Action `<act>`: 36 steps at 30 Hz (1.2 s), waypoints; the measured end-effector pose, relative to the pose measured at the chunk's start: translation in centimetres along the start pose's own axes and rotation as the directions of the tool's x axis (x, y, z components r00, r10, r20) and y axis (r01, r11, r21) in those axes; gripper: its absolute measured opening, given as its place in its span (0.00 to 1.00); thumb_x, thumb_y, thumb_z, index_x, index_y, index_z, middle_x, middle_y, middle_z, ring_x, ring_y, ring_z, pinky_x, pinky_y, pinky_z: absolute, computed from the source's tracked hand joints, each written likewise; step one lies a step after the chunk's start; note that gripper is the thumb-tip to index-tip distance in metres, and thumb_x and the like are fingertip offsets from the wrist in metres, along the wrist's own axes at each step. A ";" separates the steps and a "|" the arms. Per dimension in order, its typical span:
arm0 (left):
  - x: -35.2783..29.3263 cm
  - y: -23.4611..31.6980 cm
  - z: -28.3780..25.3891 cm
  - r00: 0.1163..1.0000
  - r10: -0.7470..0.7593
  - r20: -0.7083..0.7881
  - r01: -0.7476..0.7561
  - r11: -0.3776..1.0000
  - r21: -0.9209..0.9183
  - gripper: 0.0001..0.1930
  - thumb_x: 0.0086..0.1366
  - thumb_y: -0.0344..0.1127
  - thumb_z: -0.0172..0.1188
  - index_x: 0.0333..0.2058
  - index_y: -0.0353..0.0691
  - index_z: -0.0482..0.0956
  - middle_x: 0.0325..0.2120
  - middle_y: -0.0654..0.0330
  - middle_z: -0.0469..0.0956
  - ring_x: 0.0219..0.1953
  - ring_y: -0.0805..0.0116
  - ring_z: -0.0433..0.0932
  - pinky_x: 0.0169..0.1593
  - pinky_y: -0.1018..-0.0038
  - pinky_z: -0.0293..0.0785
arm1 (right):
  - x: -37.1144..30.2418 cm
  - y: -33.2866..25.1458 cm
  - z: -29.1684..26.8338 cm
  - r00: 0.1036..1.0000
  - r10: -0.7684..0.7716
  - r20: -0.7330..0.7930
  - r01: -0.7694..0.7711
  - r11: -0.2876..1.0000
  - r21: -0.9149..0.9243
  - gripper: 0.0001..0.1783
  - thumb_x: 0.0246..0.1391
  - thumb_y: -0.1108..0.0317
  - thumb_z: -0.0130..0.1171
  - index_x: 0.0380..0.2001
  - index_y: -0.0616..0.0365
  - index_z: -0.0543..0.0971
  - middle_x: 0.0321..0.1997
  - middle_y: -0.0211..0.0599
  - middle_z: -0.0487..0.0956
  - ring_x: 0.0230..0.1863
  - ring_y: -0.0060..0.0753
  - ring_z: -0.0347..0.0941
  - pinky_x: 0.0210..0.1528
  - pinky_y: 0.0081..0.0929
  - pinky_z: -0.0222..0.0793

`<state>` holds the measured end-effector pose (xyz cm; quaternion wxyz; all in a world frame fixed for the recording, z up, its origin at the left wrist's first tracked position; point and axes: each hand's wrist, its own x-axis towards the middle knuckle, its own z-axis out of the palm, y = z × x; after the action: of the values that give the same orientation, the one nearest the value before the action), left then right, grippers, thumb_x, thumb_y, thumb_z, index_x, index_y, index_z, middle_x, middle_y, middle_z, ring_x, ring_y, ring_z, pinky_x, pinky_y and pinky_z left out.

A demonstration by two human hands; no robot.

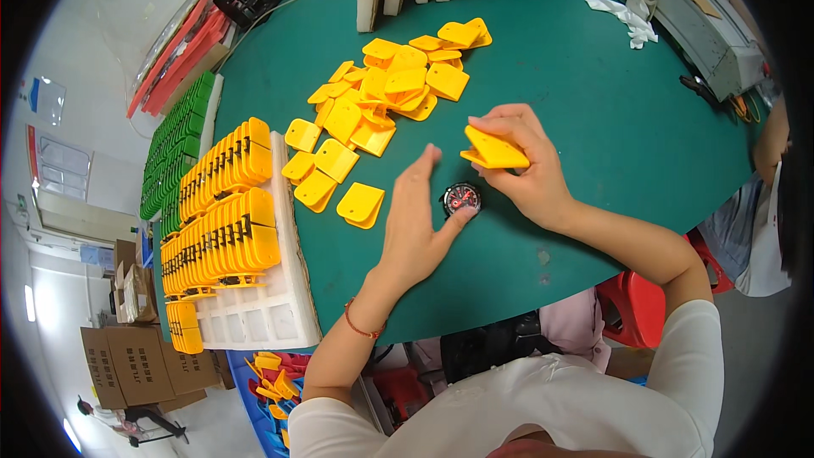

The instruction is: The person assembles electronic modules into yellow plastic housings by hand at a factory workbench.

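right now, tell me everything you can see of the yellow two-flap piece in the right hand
The yellow two-flap piece looks like smooth, rigid plastic. Its flat flaps gape toward the left hand and seem to meet nearer the right palm; the inside is mostly hidden. The right hand grips it at a tilt over the green tabletop, fingers above, thumb below. The left hand is not touching it.

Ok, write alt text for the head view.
A person's right hand holds a folded yellow piece over a green table, while the open left hand has its thumb by a black-and-red watch. Similar loose yellow pieces lie piled beyond, and more stand in rows in a white tray at left.
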<state>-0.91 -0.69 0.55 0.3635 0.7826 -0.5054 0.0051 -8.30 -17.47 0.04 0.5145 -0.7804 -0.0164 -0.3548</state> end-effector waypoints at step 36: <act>0.1 -1.0 -0.1 0.839 -0.501 0.213 0.278 0.058 -0.959 0.11 0.53 0.24 0.60 0.34 0.35 0.68 0.30 0.60 0.74 0.33 0.75 0.73 0.43 0.79 0.70 | -0.4 1.0 0.4 0.881 0.415 0.227 -0.468 0.702 0.536 0.10 0.48 0.69 0.59 0.31 0.61 0.70 0.30 0.30 0.75 0.29 0.14 0.69 0.32 0.14 0.66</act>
<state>-0.02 -0.44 0.11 0.8023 0.4714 -0.1248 -0.3442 -8.00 -17.44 -1.05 0.7945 -0.5832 0.0417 -0.1642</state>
